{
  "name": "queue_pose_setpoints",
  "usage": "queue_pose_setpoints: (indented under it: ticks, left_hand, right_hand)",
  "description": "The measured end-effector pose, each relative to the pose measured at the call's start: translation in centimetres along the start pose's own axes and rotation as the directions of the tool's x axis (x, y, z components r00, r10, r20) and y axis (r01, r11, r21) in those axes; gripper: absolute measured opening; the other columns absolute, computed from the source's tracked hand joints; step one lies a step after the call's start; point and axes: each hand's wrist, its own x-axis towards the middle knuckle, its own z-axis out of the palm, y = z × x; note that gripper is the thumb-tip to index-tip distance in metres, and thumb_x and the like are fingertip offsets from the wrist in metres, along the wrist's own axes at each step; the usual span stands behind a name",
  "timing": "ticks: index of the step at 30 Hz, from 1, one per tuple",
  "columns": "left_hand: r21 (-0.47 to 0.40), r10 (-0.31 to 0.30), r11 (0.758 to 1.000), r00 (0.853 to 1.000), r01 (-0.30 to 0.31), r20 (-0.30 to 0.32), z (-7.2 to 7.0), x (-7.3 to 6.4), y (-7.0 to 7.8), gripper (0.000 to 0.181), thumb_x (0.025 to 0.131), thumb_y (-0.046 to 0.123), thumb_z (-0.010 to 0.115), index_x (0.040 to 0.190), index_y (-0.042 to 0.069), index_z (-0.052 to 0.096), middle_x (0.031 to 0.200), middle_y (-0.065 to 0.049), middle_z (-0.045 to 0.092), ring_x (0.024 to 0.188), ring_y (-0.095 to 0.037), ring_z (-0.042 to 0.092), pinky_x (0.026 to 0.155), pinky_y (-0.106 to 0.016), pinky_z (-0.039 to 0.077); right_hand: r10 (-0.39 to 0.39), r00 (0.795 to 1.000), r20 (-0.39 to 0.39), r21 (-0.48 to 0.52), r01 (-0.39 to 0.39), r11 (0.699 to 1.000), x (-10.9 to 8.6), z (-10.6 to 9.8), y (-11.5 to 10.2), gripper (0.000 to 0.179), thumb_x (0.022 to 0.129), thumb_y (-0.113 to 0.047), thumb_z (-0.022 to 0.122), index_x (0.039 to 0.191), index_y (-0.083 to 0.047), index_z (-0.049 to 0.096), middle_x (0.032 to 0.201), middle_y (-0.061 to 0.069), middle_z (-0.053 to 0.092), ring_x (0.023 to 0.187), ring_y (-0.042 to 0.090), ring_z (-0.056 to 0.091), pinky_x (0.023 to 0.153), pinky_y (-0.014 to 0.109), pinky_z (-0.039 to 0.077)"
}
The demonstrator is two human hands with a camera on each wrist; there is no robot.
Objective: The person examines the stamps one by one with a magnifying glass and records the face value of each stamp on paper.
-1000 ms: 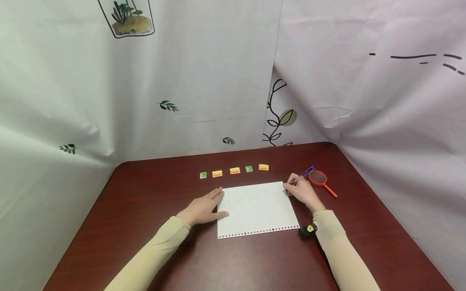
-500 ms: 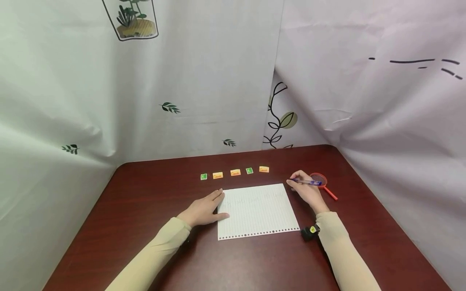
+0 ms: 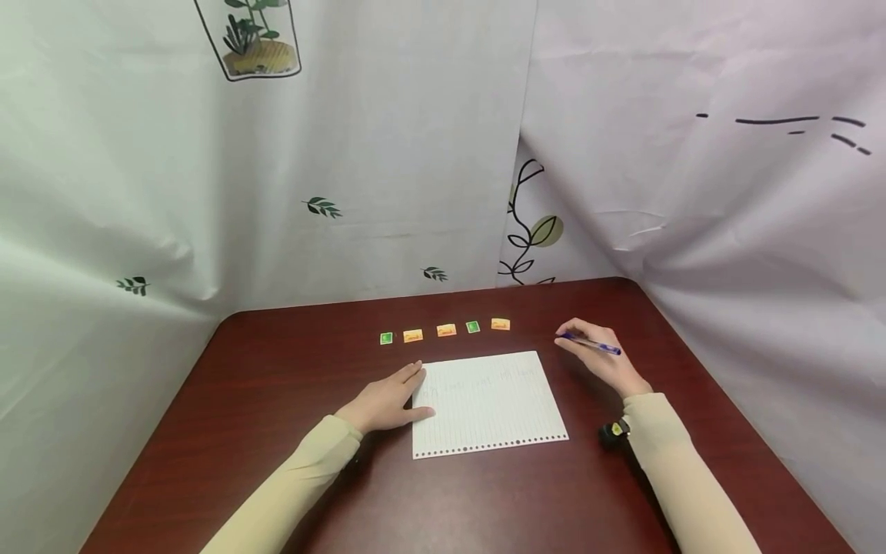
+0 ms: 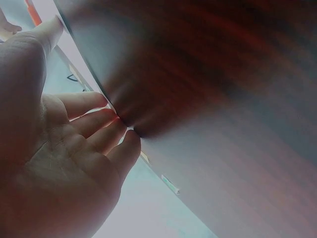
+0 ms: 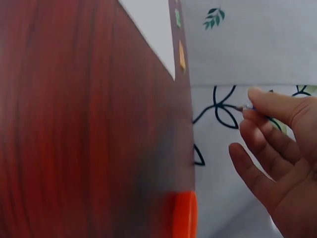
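A sheet of lined paper [image 3: 491, 408] with faint handwriting near its far edge lies on the table, its punched holes along the near side. My left hand [image 3: 384, 400] rests with straight fingers on the paper's left edge; the left wrist view shows its fingertips [image 4: 130, 139] down on the surface. Between thumb and index finger, my right hand [image 3: 597, 352] pinches a blue pen [image 3: 588, 343], off the paper beyond its far right corner. The pen's tip [image 5: 241, 108] shows in the right wrist view.
Several small orange cards [image 3: 446, 330] and green cards [image 3: 473, 327] form a row behind the paper. A red-orange magnifying glass [image 5: 184, 215] lies below the right hand, hidden from the head view. White printed curtains [image 3: 388, 154] border the dark wooden table [image 3: 277, 362].
My right hand, pen in its grip, has left the paper and moved to the right, over the magnifying glass. The pen has swung to point its back end rightward. My left hand has stayed put.
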Motion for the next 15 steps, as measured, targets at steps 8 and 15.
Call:
queue_pose_setpoints:
  ticks: [8,15]
  left_hand:
    - [-0.006,0.005,1.0,1.0,-0.005,0.009,0.0,-0.1,0.0,0.086,0.094,0.056,0.064,0.154,0.0,0.038,0.162,-0.015,0.032,0.148,-0.028,0.033,0.103,-0.045,0.047]
    - [-0.014,-0.002,1.0,1.0,0.002,0.006,-0.2,-0.2,0.1,0.085,0.095,0.055,0.063,0.154,0.001,0.038,0.162,-0.014,0.031,0.148,-0.027,0.033,0.104,-0.044,0.047]
  right_hand:
    - [-0.176,0.984,0.036,-0.168,0.18,0.969,-0.2,-1.5,0.9,0.017,0.09,-0.008,0.077,0.106,-0.008,0.073,0.096,0.0,0.073,0.085,0.017,0.066,0.078,0.032,0.054]
    - [-0.195,0.977,0.087,-0.227,0.21,0.951,0.0,-1.8,1.4,0.025,0.09,-0.009,0.076,0.114,-0.004,0.073,0.105,0.009,0.075,0.092,0.02,0.07,0.083,0.045,0.055]
